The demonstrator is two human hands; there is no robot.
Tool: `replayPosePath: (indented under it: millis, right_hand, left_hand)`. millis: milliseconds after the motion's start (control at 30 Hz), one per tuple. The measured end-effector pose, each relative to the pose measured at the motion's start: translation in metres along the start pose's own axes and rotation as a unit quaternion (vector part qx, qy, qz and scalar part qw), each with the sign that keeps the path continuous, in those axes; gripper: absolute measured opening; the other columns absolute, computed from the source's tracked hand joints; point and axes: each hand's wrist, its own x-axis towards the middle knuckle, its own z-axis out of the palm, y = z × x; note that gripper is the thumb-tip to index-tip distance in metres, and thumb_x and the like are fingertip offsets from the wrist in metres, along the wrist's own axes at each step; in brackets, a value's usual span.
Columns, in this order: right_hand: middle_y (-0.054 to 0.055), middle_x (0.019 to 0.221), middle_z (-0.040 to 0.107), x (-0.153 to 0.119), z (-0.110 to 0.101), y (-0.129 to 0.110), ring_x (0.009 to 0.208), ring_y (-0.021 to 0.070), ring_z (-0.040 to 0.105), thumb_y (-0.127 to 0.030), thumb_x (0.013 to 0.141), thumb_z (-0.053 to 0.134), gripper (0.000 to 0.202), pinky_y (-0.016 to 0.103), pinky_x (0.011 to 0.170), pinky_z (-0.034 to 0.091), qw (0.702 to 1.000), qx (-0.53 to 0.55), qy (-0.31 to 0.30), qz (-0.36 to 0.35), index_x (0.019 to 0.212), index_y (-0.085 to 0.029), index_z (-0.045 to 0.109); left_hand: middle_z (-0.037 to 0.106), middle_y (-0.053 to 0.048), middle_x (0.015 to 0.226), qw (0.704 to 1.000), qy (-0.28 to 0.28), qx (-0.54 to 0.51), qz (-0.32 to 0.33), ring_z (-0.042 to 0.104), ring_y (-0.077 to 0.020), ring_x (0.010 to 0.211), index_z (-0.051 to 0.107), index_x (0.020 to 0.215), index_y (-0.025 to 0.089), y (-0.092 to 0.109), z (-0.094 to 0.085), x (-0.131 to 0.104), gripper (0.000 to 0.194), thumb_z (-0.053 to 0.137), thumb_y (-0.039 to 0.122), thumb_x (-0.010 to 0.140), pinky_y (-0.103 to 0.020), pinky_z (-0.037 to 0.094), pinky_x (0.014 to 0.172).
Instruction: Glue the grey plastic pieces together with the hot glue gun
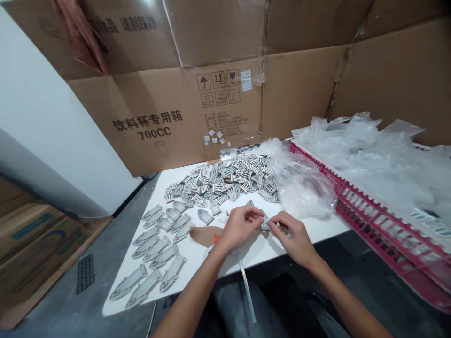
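My left hand [243,226] and my right hand [293,234] come together over the front of the white table, fingers closed on a small grey flat piece [264,220]. Fingers hide much of that piece. Behind my hands lies a big heap of grey, pointed, slotted flat pieces [220,180]. More of the same pieces [165,253] lie spread out in loose rows on the left part of the table. Beside my left hand are a brown cardboard scrap [202,236] and something small and orange [216,238]. A clear strip [247,291] hangs down below my left hand.
Clear plastic bags [305,185] sit at the table's right side. Next to them stands a magenta crate [373,225] heaped with plastic-wrapped items. Tall cardboard sheets [148,103] wall off the back. Cardboard boxes [31,249] are on the floor at left.
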Motion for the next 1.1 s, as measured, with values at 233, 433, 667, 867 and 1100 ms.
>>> replayPosePath:
  millis: [233,433,667,867,1100]
  right_hand:
    - [0.001,0.076,0.066,-0.005,-0.016,-0.038,0.072,0.0191,0.061,-0.048,0.106,0.065,0.034,0.03,0.066,0.05,0.991,0.12,0.012,0.06,0.084,-0.023,0.071]
    - [0.001,0.077,0.066,-0.016,-0.024,-0.074,0.072,0.0182,0.06,-0.047,0.1,0.075,0.028,0.028,0.067,0.05,0.963,0.248,0.015,0.107,0.083,-0.024,0.076]
    - [0.0,0.068,0.058,-0.03,-0.026,-0.104,0.062,0.0175,0.051,-0.039,0.1,0.075,0.026,0.031,0.058,0.042,0.979,0.173,0.079,0.074,0.078,-0.025,0.073]
    - [0.002,0.074,0.069,-0.036,-0.02,-0.118,0.067,0.021,0.062,-0.022,0.102,0.072,0.013,0.036,0.062,0.049,0.986,0.124,0.112,-0.023,0.091,-0.028,0.077]
    - [0.002,0.09,0.077,-0.04,-0.02,-0.12,0.079,0.0169,0.069,-0.002,0.099,0.07,0.023,0.032,0.073,0.055,0.985,0.111,0.076,-0.112,0.106,-0.024,0.075]
  left_hand:
    - [0.079,-0.006,0.089,0.99,-0.003,-0.134,-0.032,0.074,-0.0175,0.077,0.081,0.104,0.016,0.048,-0.003,-0.039,0.029,0.087,0.039,0.087,-0.031,0.061,0.076]
    - [0.078,-0.003,0.083,0.976,-0.006,-0.213,-0.051,0.071,-0.0145,0.072,0.083,0.104,0.018,0.082,-0.007,-0.07,0.025,0.089,0.035,0.087,-0.027,0.06,0.072]
    - [0.078,-0.002,0.087,0.972,0.192,0.039,0.127,0.074,-0.0177,0.078,0.077,0.096,0.024,0.099,0.004,-0.105,0.003,0.075,0.024,0.098,-0.029,0.062,0.072]
    - [0.078,0.0,0.088,0.891,0.265,0.234,0.284,0.073,-0.016,0.073,0.075,0.106,0.026,0.102,0.022,-0.12,0.021,0.075,0.008,0.095,-0.032,0.066,0.076]
    - [0.085,-0.003,0.1,0.869,0.287,0.229,0.331,0.081,-0.015,0.089,0.077,0.108,0.019,0.096,0.029,-0.126,0.03,0.078,-0.004,0.089,-0.024,0.066,0.086]
